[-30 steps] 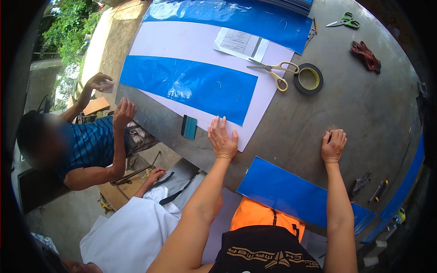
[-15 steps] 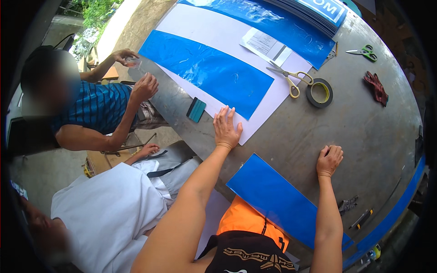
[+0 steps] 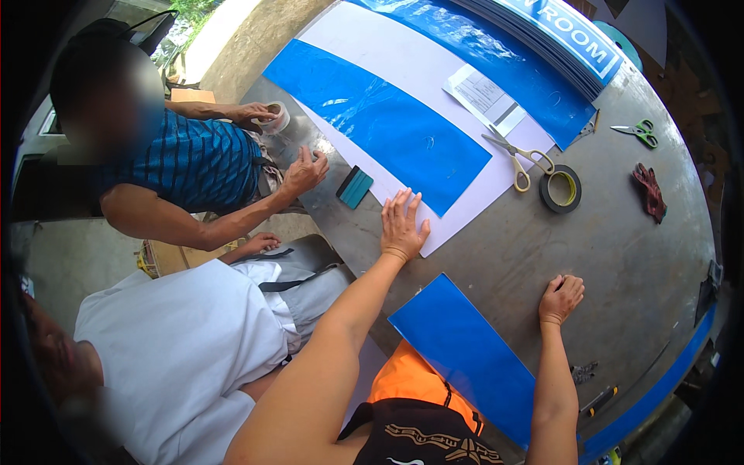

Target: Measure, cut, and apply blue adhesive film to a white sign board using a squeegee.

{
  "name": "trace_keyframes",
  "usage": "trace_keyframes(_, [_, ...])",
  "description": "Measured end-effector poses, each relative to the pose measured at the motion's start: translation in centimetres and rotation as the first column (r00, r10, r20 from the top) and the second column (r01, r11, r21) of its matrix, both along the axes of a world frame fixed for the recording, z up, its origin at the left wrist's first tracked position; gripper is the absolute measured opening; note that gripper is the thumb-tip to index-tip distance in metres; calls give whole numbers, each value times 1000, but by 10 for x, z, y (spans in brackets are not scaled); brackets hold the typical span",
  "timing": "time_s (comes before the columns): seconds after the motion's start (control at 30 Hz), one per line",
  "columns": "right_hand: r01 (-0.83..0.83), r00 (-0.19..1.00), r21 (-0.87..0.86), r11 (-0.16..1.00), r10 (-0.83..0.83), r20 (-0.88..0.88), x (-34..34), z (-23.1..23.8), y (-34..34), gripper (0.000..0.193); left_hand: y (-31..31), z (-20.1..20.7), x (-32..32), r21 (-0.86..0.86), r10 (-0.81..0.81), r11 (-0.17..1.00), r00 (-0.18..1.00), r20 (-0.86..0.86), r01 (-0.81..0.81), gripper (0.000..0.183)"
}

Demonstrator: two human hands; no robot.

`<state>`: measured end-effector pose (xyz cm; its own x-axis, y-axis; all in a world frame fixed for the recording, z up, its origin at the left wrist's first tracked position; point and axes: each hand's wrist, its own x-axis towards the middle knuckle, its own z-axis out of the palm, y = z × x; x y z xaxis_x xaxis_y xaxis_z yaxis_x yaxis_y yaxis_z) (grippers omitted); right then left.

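Observation:
My left hand (image 3: 403, 229) lies flat with fingers spread at the near corner of a large white sheet (image 3: 479, 194). A glossy blue strip (image 3: 380, 116) lies on that sheet, just beyond my fingertips. My right hand (image 3: 561, 298) rests on the grey metal table (image 3: 620, 256) with its fingers curled in, and nothing shows in it. Between my forearms, along the near edge, lies a second blue panel (image 3: 473, 356). A teal squeegee (image 3: 355, 188) sits left of my left hand. Cream-handled scissors (image 3: 521, 159) and a black tape roll (image 3: 559, 207) are farther right.
A person in a striped blue shirt (image 3: 201, 163) stands at left, holding a clear tape roll (image 3: 279, 122). Nearer is a person in white (image 3: 178, 333). Stacked blue signs (image 3: 558, 43) lie far back. Green-handled scissors (image 3: 646, 135), a dark red glove (image 3: 649, 194) and a cutter knife (image 3: 601, 401) lie right.
The whole view has shifted, moving the table things slightly right and down. My hands keep their places on it. The striped-shirt person's hands have come nearer the table, and the tape roll now shows clearly.

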<state>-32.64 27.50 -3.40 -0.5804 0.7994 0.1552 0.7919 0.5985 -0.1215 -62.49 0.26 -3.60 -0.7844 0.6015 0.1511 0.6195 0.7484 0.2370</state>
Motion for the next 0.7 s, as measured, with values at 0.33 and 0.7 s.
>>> trace_keyframes(0.33, [-8,1000,29,1000,9,-27,3,-1,2,13,3,0,1,-7,-8,1000,1000,-2,7,64])
trace_keyframes(0.7, [-15,998,-4,1000,15,-69,-2,-2,0,14,-4,-2,-3,-3,-36,999,999,-3,36,64])
